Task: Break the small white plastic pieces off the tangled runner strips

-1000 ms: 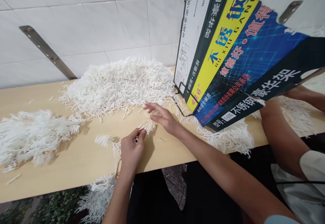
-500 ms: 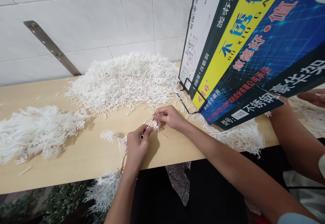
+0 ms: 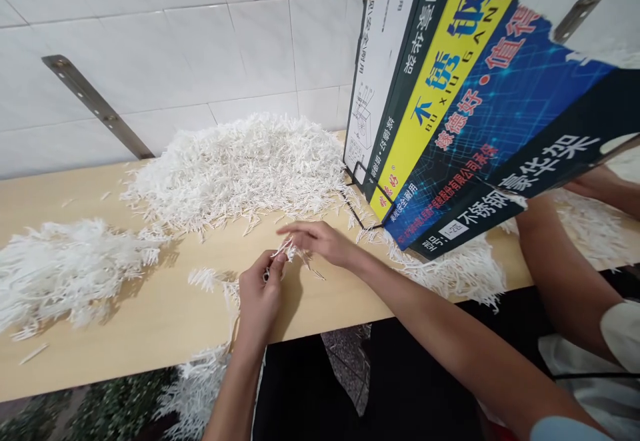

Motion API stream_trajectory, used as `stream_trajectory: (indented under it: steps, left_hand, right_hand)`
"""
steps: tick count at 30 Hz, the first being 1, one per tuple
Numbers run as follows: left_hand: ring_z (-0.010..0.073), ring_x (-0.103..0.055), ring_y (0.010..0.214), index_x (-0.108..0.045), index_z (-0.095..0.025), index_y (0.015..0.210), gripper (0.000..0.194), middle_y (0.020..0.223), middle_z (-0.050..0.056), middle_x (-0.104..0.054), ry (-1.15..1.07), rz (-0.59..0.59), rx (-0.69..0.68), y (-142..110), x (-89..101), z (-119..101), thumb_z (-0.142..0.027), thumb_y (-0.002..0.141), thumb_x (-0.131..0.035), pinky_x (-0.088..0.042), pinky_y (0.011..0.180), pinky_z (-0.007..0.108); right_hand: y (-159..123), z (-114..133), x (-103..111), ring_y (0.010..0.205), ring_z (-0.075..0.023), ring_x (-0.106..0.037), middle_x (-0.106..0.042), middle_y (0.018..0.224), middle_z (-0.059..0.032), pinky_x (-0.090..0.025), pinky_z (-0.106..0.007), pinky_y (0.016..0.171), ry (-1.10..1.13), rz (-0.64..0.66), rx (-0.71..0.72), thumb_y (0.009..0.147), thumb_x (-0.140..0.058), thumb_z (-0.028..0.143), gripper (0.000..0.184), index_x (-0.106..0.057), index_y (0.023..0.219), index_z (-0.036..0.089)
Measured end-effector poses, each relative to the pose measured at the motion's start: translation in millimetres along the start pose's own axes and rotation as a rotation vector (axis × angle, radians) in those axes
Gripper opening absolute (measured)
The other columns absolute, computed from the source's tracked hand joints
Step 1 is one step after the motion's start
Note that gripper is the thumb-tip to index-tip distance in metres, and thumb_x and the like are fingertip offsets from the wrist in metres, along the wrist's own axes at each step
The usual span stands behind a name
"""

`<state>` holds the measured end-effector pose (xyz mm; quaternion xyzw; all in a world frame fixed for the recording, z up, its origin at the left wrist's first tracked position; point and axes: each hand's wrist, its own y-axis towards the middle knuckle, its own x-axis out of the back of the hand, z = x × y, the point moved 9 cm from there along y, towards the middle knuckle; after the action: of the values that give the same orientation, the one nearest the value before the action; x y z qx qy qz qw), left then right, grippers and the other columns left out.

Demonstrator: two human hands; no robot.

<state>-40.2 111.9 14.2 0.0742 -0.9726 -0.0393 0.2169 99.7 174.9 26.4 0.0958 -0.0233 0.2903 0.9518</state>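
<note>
My left hand (image 3: 263, 284) is closed in a pinch on a small bunch of thin white branching sprigs (image 3: 287, 248) over the middle of the board. Just to its right is my right hand (image 3: 320, 241), its fingers stretched out above the same sprigs; its thumb is partly hidden. A few loose bits lie on the board below that hand. A white strand with sprigs (image 3: 231, 291) runs beside my left wrist and over the board's front edge, where more white sprigs (image 3: 197, 388) hang.
A large heap of white sprigs (image 3: 240, 168) lies by the tiled wall, and a smaller heap (image 3: 75, 268) at the left. A torn printed carton (image 3: 445, 121) stands upright at the right in a black wire stand. Beyond it another person's arm (image 3: 555, 254) shows.
My right hand's fingers have gone from a pinch to stretched out. My left hand keeps its pinch on the sprigs. The view has shifted slightly, showing more of the carton's top.
</note>
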Motion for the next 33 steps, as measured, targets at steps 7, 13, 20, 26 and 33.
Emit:
stream_trajectory:
  steps: [7,13,20,26,33]
  left_hand:
    - [0.014,-0.047,0.061,-0.07,-0.02,0.078,0.033,0.06,-0.004,-0.053,0.07,-0.015,0.016,1,0.3,4,-0.047,0.093,-0.057,-0.033,0.062,0.026]
    - [0.0144,-0.048,0.06,-0.067,-0.02,0.073,0.031,0.058,-0.004,-0.053,0.106,-0.047,0.029,-1,5.9,9,-0.043,0.09,-0.057,-0.033,0.061,0.026]
    - [0.0176,-0.055,0.066,-0.07,-0.021,0.078,0.032,0.066,-0.001,-0.064,0.107,-0.117,0.05,0,10.3,6,-0.044,0.093,-0.054,-0.036,0.065,0.027]
    - [0.0177,-0.056,0.064,-0.07,-0.022,0.082,0.032,0.065,-0.001,-0.065,0.147,-0.09,0.023,-1,5.8,-1,-0.045,0.096,-0.052,-0.037,0.064,0.026]
    - [0.0179,-0.053,0.06,-0.066,-0.021,0.071,0.029,0.057,0.0,-0.06,0.305,0.0,0.0,-1,-3.9,0,-0.038,0.09,-0.051,-0.032,0.061,0.027]
  right_hand:
    - [2,-15,-2,0.054,-0.0116,-0.053,-0.063,0.059,-0.0008,-0.039,-0.024,0.053,-0.064,0.044,-0.102,0.085,-0.074,0.047,0.036,-0.068,0.069,0.015]
    - [2,-22,52,0.048,-0.0097,-0.042,-0.056,0.058,0.0012,-0.032,-0.024,0.048,0.185,-0.412,0.028,0.082,-0.072,0.044,0.032,-0.063,0.065,0.019]
    - [5,-9,35,0.073,-0.0163,-0.06,-0.073,0.088,-0.0071,-0.046,-0.03,0.069,-0.064,-0.313,0.061,0.101,-0.05,0.053,0.045,-0.079,0.105,0.019]
    - [3,-4,8,0.075,-0.0191,-0.066,-0.075,0.081,-0.0054,-0.051,-0.032,0.071,-0.188,-0.148,0.007,0.086,-0.073,0.043,0.026,-0.081,0.095,0.019]
    - [-3,-27,49,0.064,-0.0158,-0.058,-0.067,0.07,-0.0036,-0.045,-0.029,0.06,0.068,-0.554,0.007,0.082,-0.072,0.041,0.024,-0.077,0.085,0.018]
